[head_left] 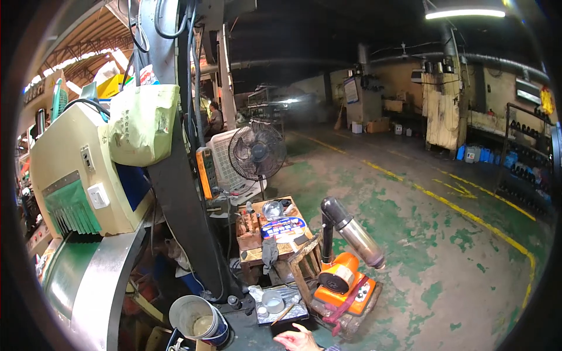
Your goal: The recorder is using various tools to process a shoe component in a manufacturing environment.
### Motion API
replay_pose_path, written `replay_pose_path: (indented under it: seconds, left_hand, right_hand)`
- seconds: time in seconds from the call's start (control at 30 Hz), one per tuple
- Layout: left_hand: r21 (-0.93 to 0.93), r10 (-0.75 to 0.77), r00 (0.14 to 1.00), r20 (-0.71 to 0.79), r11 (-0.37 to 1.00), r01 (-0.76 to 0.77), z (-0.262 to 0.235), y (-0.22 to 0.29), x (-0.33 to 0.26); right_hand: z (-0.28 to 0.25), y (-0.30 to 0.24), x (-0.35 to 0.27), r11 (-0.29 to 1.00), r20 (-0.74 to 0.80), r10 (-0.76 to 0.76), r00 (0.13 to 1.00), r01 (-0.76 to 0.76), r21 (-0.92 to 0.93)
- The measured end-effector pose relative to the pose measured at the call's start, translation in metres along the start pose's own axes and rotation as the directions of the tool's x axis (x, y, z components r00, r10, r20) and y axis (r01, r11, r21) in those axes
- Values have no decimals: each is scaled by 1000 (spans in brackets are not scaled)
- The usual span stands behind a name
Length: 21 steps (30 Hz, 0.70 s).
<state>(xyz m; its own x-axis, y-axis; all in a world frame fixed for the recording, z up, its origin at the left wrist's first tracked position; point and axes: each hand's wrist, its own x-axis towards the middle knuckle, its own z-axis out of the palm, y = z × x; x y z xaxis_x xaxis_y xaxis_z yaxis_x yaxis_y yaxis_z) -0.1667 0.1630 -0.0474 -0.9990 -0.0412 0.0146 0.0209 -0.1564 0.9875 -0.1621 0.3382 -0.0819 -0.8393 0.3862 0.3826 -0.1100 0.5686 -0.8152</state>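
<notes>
At the lower edge my right hand (298,339) reaches in from the right, only partly in view. Its visible fingers point left, apart, with nothing seen between them. Closest to it is a small stand covered in crumpled silvery sheet (294,314), bearing a clear round dish (273,302) and a thin brown stick (283,314), perhaps a brush handle. My left hand is out of view. Left of the stand is a white bucket (178,314) with a dark blue lower part and pale residue inside. An orange machine with a blower housing (342,271) and angled metal tube stands to the right.
A cluttered wooden table (252,255) stands beyond the stand, with a black fan (256,151) behind it. A dark pillar (190,234) and a cream conveyor machine (76,158) fill the left. Yellow lines (448,202) cross the worn floor; a shoe rack (521,158) is far right.
</notes>
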Motion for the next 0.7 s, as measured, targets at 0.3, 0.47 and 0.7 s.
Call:
replay_pose_path:
  seconds: [0.3,0.47,0.7]
  left_hand:
    - [369,247,958,148,885,-285,19,-76,11]
    - [503,478,828,295,659,-560,20,-87,8]
    - [454,584,729,358,573,-682,19,-76,15]
  right_hand:
    - [33,58,-5,914,320,36,947,99,-394]
    - [36,61,-6,858,330,-120,936,265,-440]
    - [46,68,-3,832,357,-127,925,295,-470]
